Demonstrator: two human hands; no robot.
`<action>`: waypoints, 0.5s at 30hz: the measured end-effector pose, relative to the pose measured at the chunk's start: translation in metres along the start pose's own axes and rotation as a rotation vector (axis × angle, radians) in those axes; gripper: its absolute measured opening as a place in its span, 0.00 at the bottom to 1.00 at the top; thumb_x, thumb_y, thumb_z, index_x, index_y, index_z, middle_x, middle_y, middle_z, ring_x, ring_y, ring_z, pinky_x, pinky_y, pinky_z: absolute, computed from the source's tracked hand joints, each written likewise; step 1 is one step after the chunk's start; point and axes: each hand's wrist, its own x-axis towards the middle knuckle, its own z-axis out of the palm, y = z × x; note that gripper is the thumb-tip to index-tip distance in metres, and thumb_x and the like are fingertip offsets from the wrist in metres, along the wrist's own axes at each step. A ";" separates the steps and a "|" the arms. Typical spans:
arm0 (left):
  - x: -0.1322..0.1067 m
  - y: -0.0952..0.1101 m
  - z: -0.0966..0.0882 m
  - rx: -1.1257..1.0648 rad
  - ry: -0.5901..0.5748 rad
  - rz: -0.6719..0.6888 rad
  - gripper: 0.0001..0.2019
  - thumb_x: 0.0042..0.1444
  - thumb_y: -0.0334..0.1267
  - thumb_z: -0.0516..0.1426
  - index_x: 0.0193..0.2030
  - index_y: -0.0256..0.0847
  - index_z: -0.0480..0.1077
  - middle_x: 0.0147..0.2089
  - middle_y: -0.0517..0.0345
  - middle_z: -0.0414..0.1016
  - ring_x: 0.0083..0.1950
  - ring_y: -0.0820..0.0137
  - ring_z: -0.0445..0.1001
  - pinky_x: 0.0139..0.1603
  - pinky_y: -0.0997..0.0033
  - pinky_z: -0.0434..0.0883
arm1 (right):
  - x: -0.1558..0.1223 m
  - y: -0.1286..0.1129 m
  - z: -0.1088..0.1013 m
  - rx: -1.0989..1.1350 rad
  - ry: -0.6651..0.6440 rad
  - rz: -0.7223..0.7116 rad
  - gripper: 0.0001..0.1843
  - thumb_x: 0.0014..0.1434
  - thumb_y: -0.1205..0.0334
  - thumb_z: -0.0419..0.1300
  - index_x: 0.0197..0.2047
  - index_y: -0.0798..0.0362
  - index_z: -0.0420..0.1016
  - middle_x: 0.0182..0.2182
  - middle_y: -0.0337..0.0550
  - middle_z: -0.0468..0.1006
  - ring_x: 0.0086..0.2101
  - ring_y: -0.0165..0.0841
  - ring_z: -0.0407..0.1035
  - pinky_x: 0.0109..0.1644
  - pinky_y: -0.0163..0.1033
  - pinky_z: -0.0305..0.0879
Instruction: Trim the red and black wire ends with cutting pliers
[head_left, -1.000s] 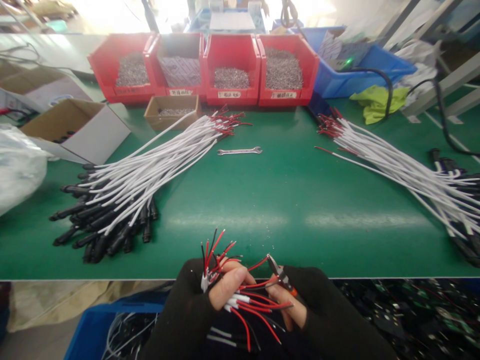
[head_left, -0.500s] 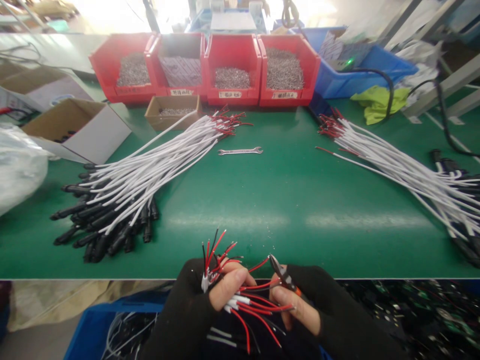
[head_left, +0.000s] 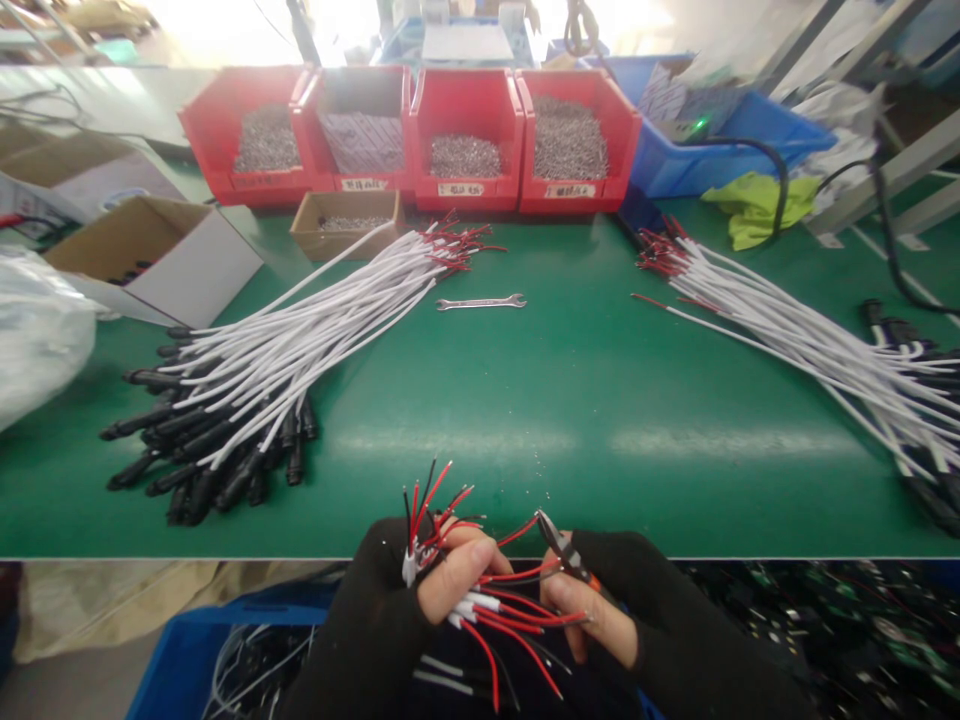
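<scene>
Wires in left hand, pliers in right hand.

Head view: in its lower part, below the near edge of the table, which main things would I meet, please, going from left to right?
Blue bin → left hand → right hand → pile of dark parts.

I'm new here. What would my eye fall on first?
Probably the four red bins lined up across the back of the green table, and the big bundle of white cables with black connectors at left. Then, at the near edge, the left hand gripping red and black wires, and the right hand holding pliers.
</scene>
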 end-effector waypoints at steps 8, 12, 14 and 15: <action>0.001 0.002 -0.001 -0.013 -0.019 -0.009 0.14 0.56 0.48 0.61 0.28 0.42 0.80 0.28 0.58 0.81 0.30 0.64 0.76 0.33 0.68 0.69 | -0.003 0.028 -0.001 -0.070 -0.049 0.060 0.22 0.64 0.40 0.61 0.45 0.47 0.86 0.37 0.44 0.86 0.37 0.44 0.80 0.43 0.44 0.77; 0.001 0.005 -0.001 0.015 -0.009 -0.015 0.15 0.54 0.49 0.61 0.27 0.42 0.80 0.28 0.58 0.80 0.30 0.63 0.75 0.33 0.67 0.69 | -0.004 0.034 -0.001 -0.071 -0.058 0.065 0.21 0.64 0.41 0.61 0.45 0.46 0.86 0.38 0.45 0.86 0.39 0.45 0.80 0.45 0.46 0.76; 0.001 0.005 -0.001 0.024 -0.005 -0.020 0.15 0.54 0.50 0.61 0.28 0.42 0.80 0.28 0.57 0.81 0.30 0.63 0.75 0.32 0.66 0.69 | -0.004 0.035 -0.001 -0.067 -0.061 0.065 0.20 0.64 0.41 0.61 0.44 0.45 0.87 0.38 0.45 0.86 0.39 0.45 0.80 0.45 0.47 0.76; 0.001 0.005 -0.001 0.028 -0.006 -0.015 0.15 0.55 0.50 0.61 0.28 0.42 0.80 0.28 0.57 0.81 0.30 0.63 0.75 0.32 0.66 0.69 | -0.003 0.036 -0.001 -0.064 -0.057 0.066 0.20 0.64 0.41 0.62 0.46 0.44 0.87 0.39 0.45 0.86 0.40 0.46 0.80 0.46 0.48 0.76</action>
